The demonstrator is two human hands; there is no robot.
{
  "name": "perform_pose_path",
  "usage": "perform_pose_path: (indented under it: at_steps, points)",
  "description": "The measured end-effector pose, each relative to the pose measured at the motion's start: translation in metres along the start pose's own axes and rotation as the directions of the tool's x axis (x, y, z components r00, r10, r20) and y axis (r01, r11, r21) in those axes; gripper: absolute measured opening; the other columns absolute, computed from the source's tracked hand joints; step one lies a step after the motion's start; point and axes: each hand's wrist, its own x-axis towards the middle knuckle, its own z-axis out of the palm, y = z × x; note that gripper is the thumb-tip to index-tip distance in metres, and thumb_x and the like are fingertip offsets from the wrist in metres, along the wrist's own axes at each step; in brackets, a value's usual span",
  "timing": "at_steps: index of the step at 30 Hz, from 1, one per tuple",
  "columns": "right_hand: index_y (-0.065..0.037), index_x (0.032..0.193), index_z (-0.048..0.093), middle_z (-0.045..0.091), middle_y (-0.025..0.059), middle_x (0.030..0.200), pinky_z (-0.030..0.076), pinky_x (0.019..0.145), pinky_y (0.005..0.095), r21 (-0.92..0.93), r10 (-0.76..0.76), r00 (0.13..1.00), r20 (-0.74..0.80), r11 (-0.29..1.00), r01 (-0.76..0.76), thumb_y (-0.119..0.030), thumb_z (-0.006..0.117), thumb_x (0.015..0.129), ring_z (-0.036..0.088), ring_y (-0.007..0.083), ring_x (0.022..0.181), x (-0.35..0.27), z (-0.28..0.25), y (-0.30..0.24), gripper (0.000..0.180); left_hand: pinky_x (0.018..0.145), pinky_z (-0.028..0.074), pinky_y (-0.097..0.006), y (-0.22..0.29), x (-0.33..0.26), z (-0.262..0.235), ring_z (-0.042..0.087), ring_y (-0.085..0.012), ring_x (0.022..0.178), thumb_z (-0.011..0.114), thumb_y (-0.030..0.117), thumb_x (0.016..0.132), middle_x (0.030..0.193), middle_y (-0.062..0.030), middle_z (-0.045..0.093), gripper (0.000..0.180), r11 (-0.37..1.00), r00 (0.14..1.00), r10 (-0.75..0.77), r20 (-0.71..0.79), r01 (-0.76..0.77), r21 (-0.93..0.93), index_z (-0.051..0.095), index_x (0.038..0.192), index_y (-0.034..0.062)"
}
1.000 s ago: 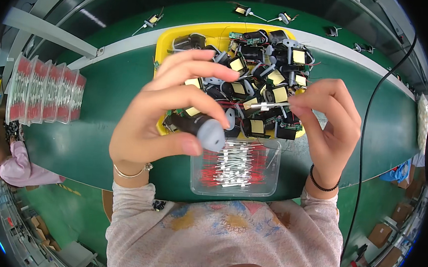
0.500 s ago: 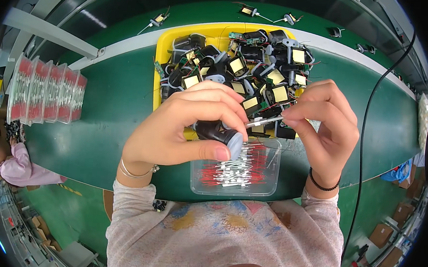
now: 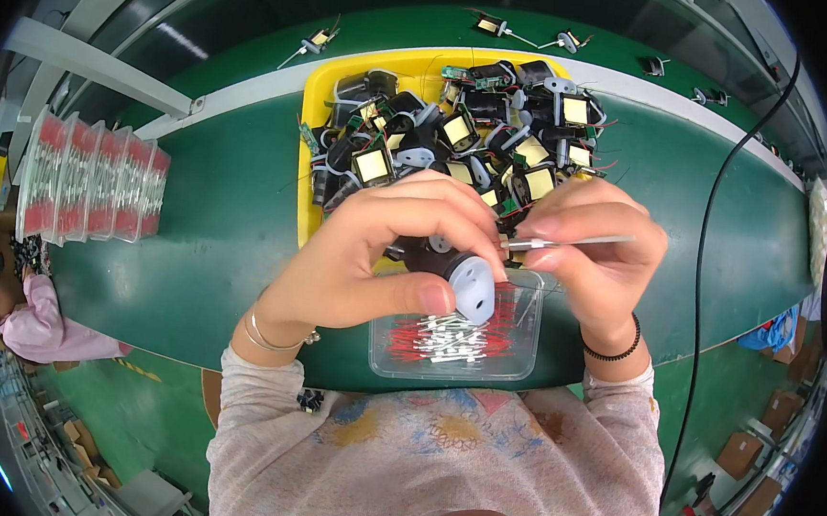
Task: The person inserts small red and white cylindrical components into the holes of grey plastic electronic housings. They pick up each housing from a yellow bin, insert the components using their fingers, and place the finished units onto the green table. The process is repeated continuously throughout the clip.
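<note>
My left hand (image 3: pixel 376 246) is closed around a black cylindrical part whose pale grey end cap (image 3: pixel 473 293), with small holes in it, faces toward me. A thin white-and-silver rod (image 3: pixel 608 240) is pinched between the thumb and fingers of my right hand (image 3: pixel 600 261). Its silver end points left at the fingertips of my left hand; whether it touches the part I cannot tell. Under my hands sits a clear plastic tray (image 3: pixel 526 369) of red and white thin pieces. Just beyond is a yellow bin (image 3: pixel 303 223) heaped with similar black parts, wires and green boards.
Nested clear trays (image 3: pixel 93 178) of red and white pieces stand at the left. Several black parts with stems, one (image 3: pixel 318 40) at the far left, lie on the green strip beyond. A black cable (image 3: pixel 703 278) hangs at the right. Another person in pink (image 3: pixel 44 323) works at far left.
My right hand has moved left and slightly down, now gripping the rod nearer its silver end. The black part has turned, so its grey cap and holes show more fully.
</note>
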Motion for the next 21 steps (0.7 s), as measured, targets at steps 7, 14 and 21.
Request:
perform_pose_path:
  at_steps: [7, 14, 21]
  points:
    - [0.004, 0.088, 0.055, 0.059, 0.0150, 0.078, 0.052, 0.059, 0.0302, 0.081, -0.098, 0.935, -0.340, 0.988, 0.134, 0.006, 0.066, 0.069, 0.061, 0.0228, 0.068, -0.010, -0.008, -0.013, 0.022, 0.084, 0.044, -0.038, -0.009, 0.000, 0.007, 0.055, -0.0285, 0.097, 0.071, 0.035, 0.069, 0.090, -0.0155, 0.060, 0.047, 0.989, 0.991, 0.037, -0.129, -0.054, -0.134, 0.054, 0.094, -0.0026]
    - [0.006, 0.079, 0.059, 0.062, 0.0156, 0.070, 0.049, 0.054, 0.0287, -0.133, -0.168, 0.974, -0.153, 0.980, 0.148, 0.007, 0.071, 0.059, 0.063, 0.0232, 0.061, -0.010, -0.003, -0.024, 0.024, 0.085, 0.046, -0.037, -0.028, 0.006, 0.011, 0.054, -0.0311, 0.101, 0.075, 0.027, 0.063, 0.095, -0.0183, 0.061, 0.049, 0.953, 0.946, 0.301, -0.122, -0.302, 0.008, 0.049, 0.095, 0.0006]
    - [0.001, 0.082, 0.054, 0.059, 0.0110, 0.073, 0.047, 0.054, 0.0281, -0.251, -0.145, 0.988, -0.054, 0.960, 0.127, -0.003, 0.066, 0.072, 0.060, 0.0222, 0.063, -0.006, -0.007, -0.031, 0.017, 0.083, 0.041, -0.036, -0.024, 0.006, 0.007, 0.053, -0.0261, 0.094, 0.075, 0.033, 0.061, 0.092, -0.0143, 0.064, 0.050, 0.907, 0.933, 0.355, -0.059, -0.329, 0.262, 0.050, 0.094, 0.0045]
